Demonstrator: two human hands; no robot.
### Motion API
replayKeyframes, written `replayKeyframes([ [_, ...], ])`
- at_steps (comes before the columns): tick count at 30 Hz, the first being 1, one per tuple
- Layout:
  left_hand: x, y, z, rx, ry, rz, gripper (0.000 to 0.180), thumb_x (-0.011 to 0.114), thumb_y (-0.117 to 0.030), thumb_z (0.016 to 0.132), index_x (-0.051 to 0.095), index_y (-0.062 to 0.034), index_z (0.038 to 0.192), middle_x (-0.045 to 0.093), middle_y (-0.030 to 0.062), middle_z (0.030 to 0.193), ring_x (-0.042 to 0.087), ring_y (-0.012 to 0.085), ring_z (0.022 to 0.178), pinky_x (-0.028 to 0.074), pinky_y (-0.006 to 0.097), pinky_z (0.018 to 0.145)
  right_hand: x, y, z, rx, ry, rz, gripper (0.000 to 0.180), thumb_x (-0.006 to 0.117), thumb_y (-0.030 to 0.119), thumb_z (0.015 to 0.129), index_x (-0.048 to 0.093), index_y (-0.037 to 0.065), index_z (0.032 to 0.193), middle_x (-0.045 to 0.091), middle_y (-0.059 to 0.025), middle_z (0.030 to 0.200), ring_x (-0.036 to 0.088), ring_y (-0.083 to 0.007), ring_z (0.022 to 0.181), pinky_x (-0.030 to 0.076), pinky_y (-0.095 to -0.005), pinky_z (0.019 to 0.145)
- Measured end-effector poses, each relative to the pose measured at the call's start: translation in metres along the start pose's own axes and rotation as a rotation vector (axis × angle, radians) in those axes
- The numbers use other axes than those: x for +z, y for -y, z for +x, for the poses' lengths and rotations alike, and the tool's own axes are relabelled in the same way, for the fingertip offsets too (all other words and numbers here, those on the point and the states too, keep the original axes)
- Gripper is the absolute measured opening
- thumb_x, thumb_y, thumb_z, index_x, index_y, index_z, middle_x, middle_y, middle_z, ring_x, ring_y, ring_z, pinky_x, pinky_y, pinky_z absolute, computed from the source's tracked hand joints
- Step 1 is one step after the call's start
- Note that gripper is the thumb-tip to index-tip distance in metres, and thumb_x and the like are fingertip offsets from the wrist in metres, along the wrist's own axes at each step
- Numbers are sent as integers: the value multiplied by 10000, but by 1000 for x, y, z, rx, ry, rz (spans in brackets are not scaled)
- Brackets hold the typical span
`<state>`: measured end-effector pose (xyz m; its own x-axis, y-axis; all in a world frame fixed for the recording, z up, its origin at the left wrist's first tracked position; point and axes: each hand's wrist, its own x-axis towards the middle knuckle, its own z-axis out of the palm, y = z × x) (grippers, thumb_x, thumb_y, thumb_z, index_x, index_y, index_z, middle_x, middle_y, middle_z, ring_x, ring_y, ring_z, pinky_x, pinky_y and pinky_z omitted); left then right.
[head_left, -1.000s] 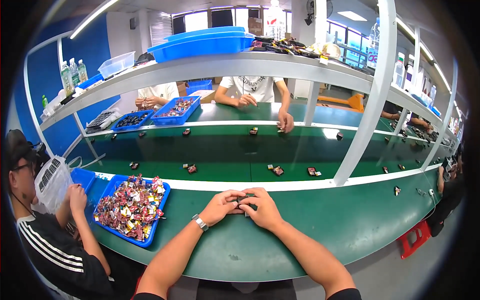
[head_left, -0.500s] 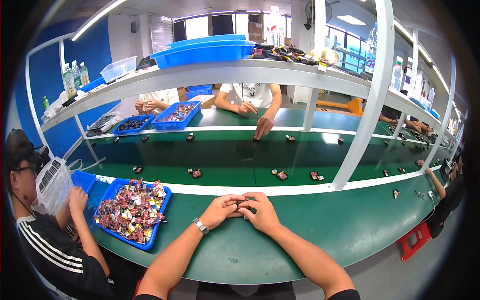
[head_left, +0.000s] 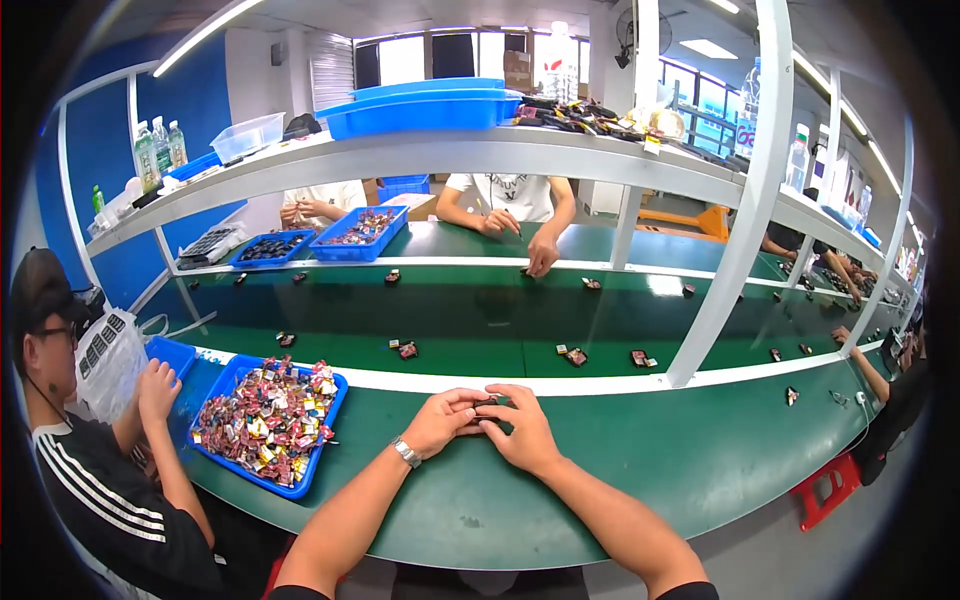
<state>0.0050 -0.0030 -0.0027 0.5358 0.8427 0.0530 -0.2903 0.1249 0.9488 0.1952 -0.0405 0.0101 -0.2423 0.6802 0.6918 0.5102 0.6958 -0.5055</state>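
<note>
**Here, two hands closed on one small part at the bench edge**

Seen from the head camera, the left hand (head_left: 440,420) and the right hand (head_left: 520,432) met over the green table (head_left: 600,480), fingers curled together around a small dark part (head_left: 487,405) pinched between them. Both hands were closed on it; the part sat just above the table's near strip, close to the white line that edges the conveyor belt (head_left: 480,320).

The work looked like a fitting step, two pieces being pressed or clipped together between the fingertips. Judging by the grip, the next move would call for a steady pinch and a small, careful push rather than any reach.

To the left lay a blue tray (head_left: 330,420) heaped with small mixed pieces, and beside it sat a person in a black striped top (head_left: 100,500). More small parts (head_left: 405,349) dotted the belt, well apart from the hands.

Most of the held part was hidden by fingers, so its shape could not be told. The forearms were cut off at the lower edge.
</note>
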Motion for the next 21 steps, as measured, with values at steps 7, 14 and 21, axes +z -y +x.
replayKeyframes([
  [7, 1, 0, -3, 35, 19, -37, 288, 527, -27, 962, 531, -7, 1249, 566, 115, 1299, 602, 225, 1140, 531, 387, 965, 8, -4, -2, 93, -26, 63, 198, 719, 36, 755, 737, 105, 939, 608, -62, 1202, 544, -269, 1122, 502, -358, 905],
  [14, 6, -3, 0, 48, -59, 57, 299, 544, -42, 960, 520, 1, 1255, 566, 115, 1299, 609, 207, 1126, 548, 356, 936, 12, -5, -1, 114, -33, 107, 212, 701, 75, 777, 726, 116, 984, 592, -86, 1263, 540, -297, 1161, 463, -404, 972],
  [21, 13, -2, -1, 45, -78, 39, 302, 489, -28, 975, 500, 12, 1274, 578, 123, 1255, 602, 212, 1133, 540, 365, 958, 7, -7, 0, 92, -45, 20, 227, 710, 46, 778, 703, 94, 1001, 596, -102, 1197, 585, -270, 1072, 506, -357, 887],
])
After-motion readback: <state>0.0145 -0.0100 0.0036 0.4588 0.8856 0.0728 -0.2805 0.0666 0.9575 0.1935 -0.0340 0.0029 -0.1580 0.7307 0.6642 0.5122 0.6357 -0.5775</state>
